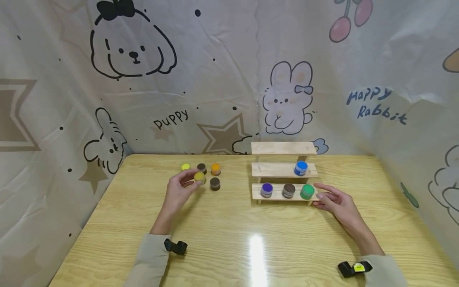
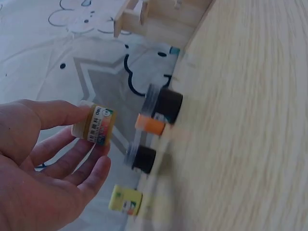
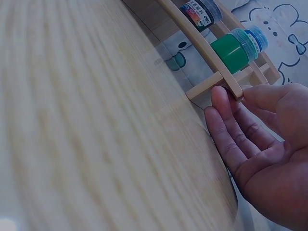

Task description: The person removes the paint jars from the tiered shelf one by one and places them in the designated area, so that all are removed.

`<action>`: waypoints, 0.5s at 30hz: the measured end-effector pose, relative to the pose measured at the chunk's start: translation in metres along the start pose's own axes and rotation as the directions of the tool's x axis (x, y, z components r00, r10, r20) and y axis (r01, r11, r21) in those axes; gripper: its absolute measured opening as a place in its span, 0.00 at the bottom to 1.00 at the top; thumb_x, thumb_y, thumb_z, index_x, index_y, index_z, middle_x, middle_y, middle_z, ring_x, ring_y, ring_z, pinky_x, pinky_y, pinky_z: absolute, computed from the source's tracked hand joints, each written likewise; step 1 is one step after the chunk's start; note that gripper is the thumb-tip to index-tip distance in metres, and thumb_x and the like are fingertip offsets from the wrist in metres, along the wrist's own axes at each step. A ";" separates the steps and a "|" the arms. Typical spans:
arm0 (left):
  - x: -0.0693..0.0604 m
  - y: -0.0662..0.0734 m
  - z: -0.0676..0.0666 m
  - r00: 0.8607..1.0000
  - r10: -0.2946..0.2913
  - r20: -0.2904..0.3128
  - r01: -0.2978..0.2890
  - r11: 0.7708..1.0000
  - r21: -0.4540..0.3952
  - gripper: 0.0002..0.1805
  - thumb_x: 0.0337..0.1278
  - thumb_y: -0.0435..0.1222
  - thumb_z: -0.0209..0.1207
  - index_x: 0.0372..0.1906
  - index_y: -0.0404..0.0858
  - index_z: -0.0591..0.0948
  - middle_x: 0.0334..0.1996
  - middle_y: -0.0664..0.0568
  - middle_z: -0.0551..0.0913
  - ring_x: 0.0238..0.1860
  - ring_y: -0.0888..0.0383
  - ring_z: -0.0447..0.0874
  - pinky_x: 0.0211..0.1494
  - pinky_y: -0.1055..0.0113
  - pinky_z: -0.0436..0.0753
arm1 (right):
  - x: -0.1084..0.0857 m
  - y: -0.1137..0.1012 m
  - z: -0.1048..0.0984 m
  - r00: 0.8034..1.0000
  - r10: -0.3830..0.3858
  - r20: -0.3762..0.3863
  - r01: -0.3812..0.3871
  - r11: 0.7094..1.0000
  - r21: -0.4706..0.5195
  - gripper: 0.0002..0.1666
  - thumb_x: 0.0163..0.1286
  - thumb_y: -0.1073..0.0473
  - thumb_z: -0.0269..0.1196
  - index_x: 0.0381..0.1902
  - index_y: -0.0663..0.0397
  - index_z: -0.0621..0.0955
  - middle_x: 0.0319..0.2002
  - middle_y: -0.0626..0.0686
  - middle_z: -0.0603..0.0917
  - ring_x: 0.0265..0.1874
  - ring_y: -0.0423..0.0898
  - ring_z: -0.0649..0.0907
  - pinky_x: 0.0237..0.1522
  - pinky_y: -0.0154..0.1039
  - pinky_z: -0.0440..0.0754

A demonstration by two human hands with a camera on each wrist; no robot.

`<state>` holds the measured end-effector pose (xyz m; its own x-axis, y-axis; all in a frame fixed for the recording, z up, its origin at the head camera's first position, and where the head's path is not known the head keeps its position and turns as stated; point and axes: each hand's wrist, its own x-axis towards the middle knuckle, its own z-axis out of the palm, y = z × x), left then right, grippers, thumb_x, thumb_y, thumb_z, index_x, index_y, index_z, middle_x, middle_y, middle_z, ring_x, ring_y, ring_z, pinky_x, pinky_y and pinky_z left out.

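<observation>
Mustard paint jar (image 1: 199,178), one: hovering above the table (image 1: 215,239), toward its far left corner, the left hand (image 1: 179,189) pinching it between thumb and fingers. Probably weighing little, being rigid and smooth; its side wall likely offering the surest hold.
Wooden rack (image 1: 283,147), one: standing near the far edge, the right hand's (image 1: 336,204) thumb and fingers clamping its lowest shelf's (image 1: 256,191) right end.

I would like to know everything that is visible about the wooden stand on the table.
The stand looks like pale wood, with three stepped flat shelves and short legs. It stands upright near the far edge of the table. The middle shelf bears a blue jar at its right; the lowest bears, left to right, a purple jar, a dark jar and a green jar. The right hand holds the lowest shelf's right end.
</observation>
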<state>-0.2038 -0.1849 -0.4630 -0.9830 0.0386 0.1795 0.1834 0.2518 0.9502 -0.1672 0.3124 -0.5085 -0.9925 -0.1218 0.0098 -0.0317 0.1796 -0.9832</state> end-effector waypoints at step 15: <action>0.003 -0.026 -0.001 0.994 -0.110 0.022 0.110 0.994 0.000 0.22 0.61 0.21 0.65 0.60 0.21 0.78 0.58 0.28 0.80 0.60 0.35 0.80 0.53 0.78 0.81 | 0.002 0.004 -0.001 1.000 -0.008 -0.002 0.008 1.000 0.014 0.31 0.79 0.56 0.60 0.72 0.68 0.69 0.48 0.45 0.89 0.43 0.45 0.90 0.48 0.39 0.87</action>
<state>-0.2119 -0.1921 -0.4868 -0.9972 0.0318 0.0684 0.0743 0.2544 0.9642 -0.1698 0.3138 -0.5122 -0.9924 -0.1214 0.0184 -0.0385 0.1651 -0.9855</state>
